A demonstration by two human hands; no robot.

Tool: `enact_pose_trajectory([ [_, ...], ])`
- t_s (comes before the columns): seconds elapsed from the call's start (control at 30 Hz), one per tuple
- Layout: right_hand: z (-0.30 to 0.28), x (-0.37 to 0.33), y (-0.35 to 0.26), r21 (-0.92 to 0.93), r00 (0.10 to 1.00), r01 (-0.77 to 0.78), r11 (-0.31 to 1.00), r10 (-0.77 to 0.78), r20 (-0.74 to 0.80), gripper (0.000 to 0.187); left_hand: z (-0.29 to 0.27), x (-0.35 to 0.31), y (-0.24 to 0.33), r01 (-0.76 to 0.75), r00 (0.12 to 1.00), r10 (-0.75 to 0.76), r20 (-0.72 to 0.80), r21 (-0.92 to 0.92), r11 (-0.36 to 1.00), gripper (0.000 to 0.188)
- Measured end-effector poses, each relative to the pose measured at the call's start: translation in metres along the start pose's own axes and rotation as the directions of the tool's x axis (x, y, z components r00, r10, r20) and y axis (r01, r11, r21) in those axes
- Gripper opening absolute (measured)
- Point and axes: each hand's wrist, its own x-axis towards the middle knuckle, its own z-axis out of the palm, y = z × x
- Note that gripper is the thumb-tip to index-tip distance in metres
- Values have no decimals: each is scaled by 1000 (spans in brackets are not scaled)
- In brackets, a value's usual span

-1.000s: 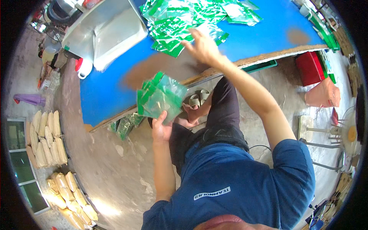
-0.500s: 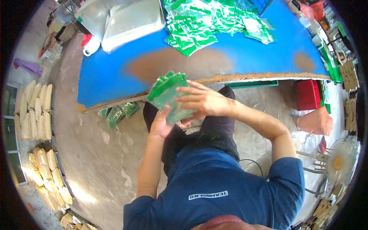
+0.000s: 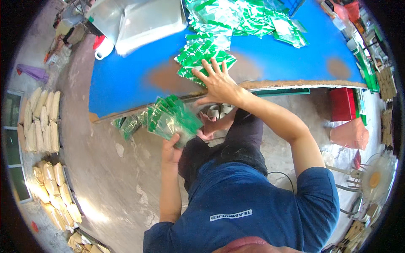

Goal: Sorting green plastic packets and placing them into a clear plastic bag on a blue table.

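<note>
Green packet stack [image 3: 173, 119] clamped in left hand [image 3: 171, 151] grip — right hand [image 3: 217, 82] spread flat on table packets [image 3: 202, 57].

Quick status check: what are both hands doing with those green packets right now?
Left hand grips a stack of green packets below the blue table edge. Right hand flat, fingers spread, on loose packets. Nothing blocking.

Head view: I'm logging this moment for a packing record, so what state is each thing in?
Left hand: gripping a fanned stack of green packets below the table edge.
Right hand: open, fingers spread on loose green packets.
Blue table: paint worn brown.
Grey tray: lying flat.
</note>
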Motion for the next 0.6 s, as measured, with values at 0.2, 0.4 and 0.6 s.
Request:
enact_pose_trajectory([
  [0.2,-6,-32,6,157,996,83,984,-86,16,51,-10,-3,5,35,996,-37,86,33,999,66],
  [0.4,-50,-12,37,542,820,-156,826,414,-396,28,-1,-2,-4,9,990,-11,139,21,1000,67],
  [0.6,-74,-6,4,947,724,91,-309,673,150,29,50,0,-2,1,988,4,156,-30,1000,61],
])
